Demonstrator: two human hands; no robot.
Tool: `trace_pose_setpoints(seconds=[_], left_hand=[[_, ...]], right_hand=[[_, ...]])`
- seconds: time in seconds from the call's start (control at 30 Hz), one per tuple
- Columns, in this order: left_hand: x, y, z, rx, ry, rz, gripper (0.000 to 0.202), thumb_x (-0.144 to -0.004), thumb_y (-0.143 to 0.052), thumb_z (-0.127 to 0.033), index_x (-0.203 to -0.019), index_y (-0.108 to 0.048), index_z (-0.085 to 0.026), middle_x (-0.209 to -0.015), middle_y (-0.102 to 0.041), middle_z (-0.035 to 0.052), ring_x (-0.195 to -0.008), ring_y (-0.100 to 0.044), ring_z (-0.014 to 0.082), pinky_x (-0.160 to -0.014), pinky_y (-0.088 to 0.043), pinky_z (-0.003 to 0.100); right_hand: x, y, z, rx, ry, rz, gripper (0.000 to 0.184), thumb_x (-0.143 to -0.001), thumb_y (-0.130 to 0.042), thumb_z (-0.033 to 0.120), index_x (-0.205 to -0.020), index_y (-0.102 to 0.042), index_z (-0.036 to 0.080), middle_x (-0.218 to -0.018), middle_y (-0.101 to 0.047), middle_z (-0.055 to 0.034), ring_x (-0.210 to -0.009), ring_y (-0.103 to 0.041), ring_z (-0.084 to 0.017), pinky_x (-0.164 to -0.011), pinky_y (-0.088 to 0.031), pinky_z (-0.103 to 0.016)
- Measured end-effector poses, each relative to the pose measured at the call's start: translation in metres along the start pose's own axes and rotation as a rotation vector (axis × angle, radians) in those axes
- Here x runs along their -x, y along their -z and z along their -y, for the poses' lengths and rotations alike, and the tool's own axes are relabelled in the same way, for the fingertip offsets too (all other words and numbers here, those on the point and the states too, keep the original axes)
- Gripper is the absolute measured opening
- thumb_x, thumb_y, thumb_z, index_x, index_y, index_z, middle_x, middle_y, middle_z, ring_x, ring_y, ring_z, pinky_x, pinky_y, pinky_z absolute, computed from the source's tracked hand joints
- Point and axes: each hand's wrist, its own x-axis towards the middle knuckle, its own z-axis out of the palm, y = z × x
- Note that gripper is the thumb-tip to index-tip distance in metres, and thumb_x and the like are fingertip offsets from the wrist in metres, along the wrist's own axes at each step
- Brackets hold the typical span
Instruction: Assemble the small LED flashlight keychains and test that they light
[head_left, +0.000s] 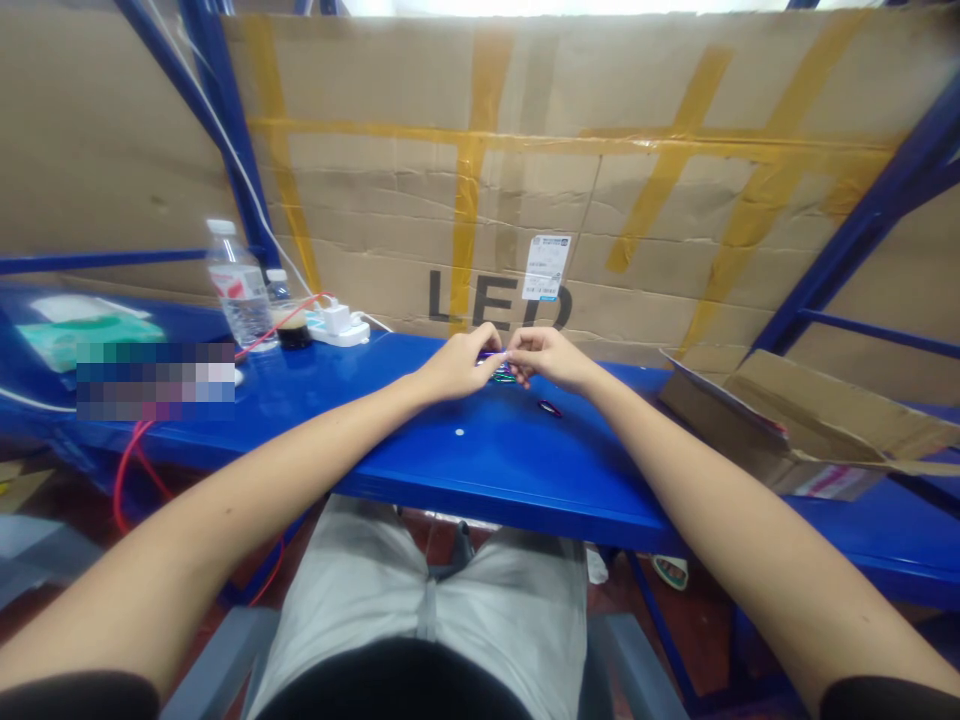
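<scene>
The left hand (459, 364) and right hand (555, 358) were close together at the blue table (465, 478), their fingertips gathered around some small shiny loops (501, 374); whether either hand was clamped on one could not be told. A dark purple loop (550, 408) lay apart on the near side, with an open cardboard box (720, 430) off to the right

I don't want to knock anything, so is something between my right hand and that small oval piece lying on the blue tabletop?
Nothing visible is: between your right hand and the small oval piece, only blue tabletop shows. The open cardboard box stands off to the right, past your forearm.
</scene>
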Motion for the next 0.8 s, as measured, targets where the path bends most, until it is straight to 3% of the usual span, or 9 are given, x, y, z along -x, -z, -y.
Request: trace_pose_setpoints(seconds=[0.17,0.57,0.8], left_hand=[[-0.0005,-0.0004,0.0016,-0.019,0.085,0.044,0.015,-0.094,-0.043,-0.019,-0.098,-0.057,-0.019,-0.086,-0.069,0.0039,-0.081,-0.064,0.0188,-0.075,-0.046,0.032],[-0.0019,0.0032,0.0001,0.154,0.015,-0.014,0.008,-0.085,-0.062,-0.021,-0.092,-0.065,-0.017,-0.093,-0.072,0.0035,-0.088,-0.066,0.0166,-0.082,-0.050,0.030],[-0.0020,-0.0016,-0.0014,0.107,0.044,-0.047,0.013,-0.088,-0.059,-0.025,-0.097,-0.064,-0.016,-0.096,-0.072,0.0055,-0.087,-0.065,0.0181,-0.081,-0.049,0.031]], right_hand=[[0.0010,-0.0027,0.0029,0.068,0.009,0.008,0.026,-0.078,-0.076,0.033,-0.069,-0.057,0.018,-0.057,-0.064,-0.0001,-0.047,-0.060,-0.013,-0.047,-0.051,-0.025],[0.0002,0.0000,-0.0029,-0.123,-0.124,-0.020,0.020,-0.073,-0.076,0.026,-0.067,-0.060,0.016,-0.056,-0.063,-0.0016,-0.042,-0.056,-0.011,-0.044,-0.050,-0.024],[-0.0007,0.0000,0.0007,-0.157,-0.105,-0.043,0.023,-0.073,-0.078,0.027,-0.068,-0.058,0.017,-0.056,-0.062,-0.0010,-0.043,-0.054,-0.010,-0.043,-0.049,-0.024]])
